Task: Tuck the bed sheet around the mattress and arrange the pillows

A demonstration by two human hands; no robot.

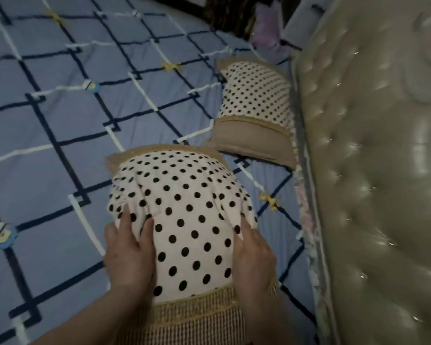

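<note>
A white pillow with black dots and tan woven ends (pixel 187 215) is right in front of me on the blue sheet with dark and white lines (pixel 60 120). My left hand (pixel 130 252) presses its left side with straight fingers. My right hand (pixel 253 255) presses its right side the same way. The cloth bunches up between the two hands. A second dotted pillow (pixel 256 100) lies farther off, against the headboard.
A padded, tufted beige headboard (pixel 378 170) runs down the right side. A strip of floral mattress edge (pixel 306 220) shows between sheet and headboard. A purple thing (pixel 266 33) lies at the far corner near dark furniture.
</note>
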